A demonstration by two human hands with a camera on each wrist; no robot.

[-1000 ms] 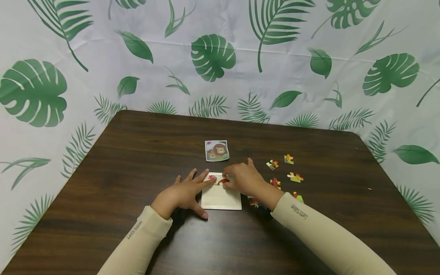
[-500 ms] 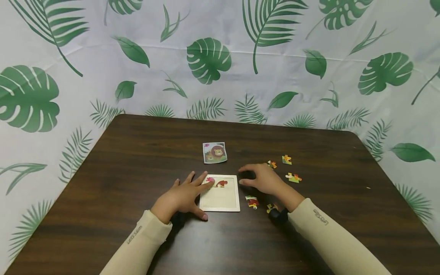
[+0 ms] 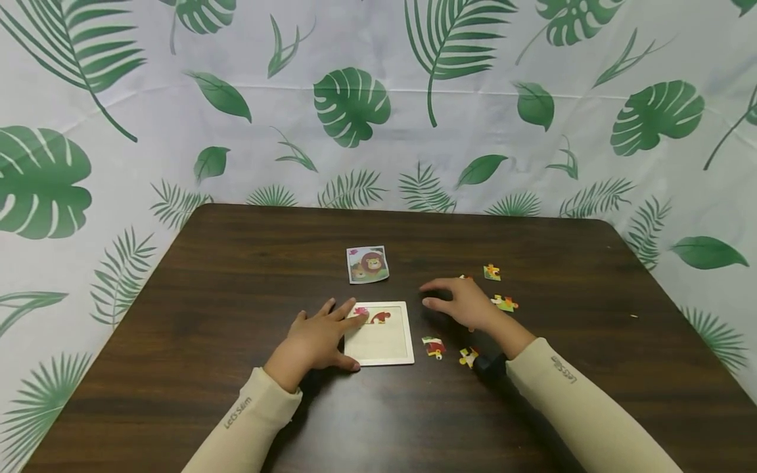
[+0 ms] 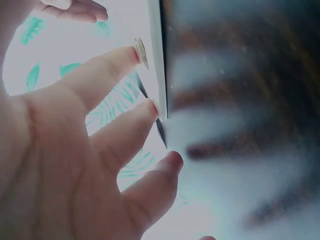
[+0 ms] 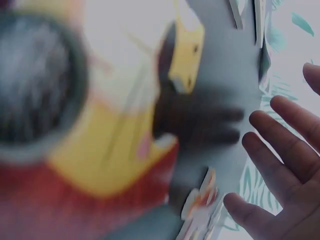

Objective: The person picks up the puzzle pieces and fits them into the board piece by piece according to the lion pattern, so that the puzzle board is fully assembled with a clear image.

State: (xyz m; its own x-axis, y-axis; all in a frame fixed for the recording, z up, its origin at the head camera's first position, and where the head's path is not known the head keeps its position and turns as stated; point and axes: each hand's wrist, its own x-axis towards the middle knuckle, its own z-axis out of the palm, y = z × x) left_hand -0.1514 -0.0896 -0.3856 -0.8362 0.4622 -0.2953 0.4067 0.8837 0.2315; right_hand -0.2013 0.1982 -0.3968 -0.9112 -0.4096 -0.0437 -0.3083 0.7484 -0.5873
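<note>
My left hand (image 3: 316, 341) is spread at the left side of a shallow white puzzle tray (image 3: 378, 362), with its index finger resting on a puzzle piece with a pink flower (image 3: 359, 311). Beside that finger, a red-brown puzzle piece (image 3: 382, 318) lies in the upper part of the tray. In the left wrist view the fingertips meet the tray's edge (image 4: 159, 65). To the right of the tray my right hand (image 3: 464, 303) hovers with relaxed fingers and holds nothing. It partly hides some loose pieces. A blurred yellow-and-red piece (image 5: 120, 175) fills much of the right wrist view.
A lion picture card (image 3: 368, 265) lies behind the tray. Loose pieces lie right of the tray: a red-and-green one (image 3: 434, 347), a yellow one (image 3: 469, 357), and others (image 3: 492, 272) farther back. A patterned cloth (image 3: 349, 157) hangs behind the dark table (image 3: 266, 249).
My right hand has let go of the red-brown piece in the tray and moved right, toward the loose pieces. My left hand has stayed on the tray. The head view has shifted slightly.
</note>
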